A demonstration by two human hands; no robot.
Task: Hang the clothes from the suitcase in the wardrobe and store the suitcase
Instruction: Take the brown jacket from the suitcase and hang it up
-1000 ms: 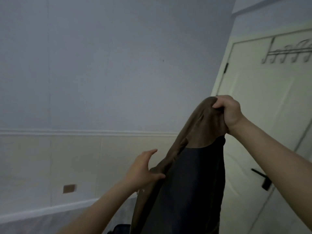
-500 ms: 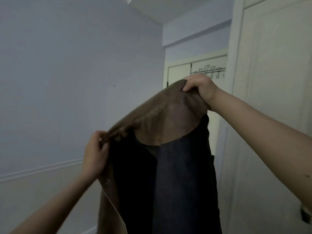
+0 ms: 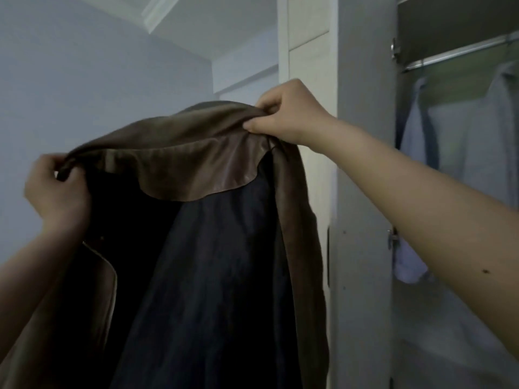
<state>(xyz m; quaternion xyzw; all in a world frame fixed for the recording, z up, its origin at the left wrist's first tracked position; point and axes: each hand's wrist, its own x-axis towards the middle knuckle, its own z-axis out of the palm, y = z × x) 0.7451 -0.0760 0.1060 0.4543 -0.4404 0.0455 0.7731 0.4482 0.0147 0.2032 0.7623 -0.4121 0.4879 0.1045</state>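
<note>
**Jacket held up, no hanger in sight**

The wardrobe (image 3: 362,192) stands open at right, a pale shirt (image 3: 460,164) on its rail (image 3: 455,54). The brown jacket (image 3: 213,220) hangs left of it, long axis vertical, collar up, lining toward the camera. The left hand (image 3: 57,189) and right hand (image 3: 289,113) each pinch a shoulder; a loosened pinch would likely drop it.

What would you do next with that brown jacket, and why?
Probably carry the jacket right, toward the open wardrobe. Both hands, left and right, already hold its collar spread, no hanger shows in it, and the rail with a hung shirt is just beside it.
</note>
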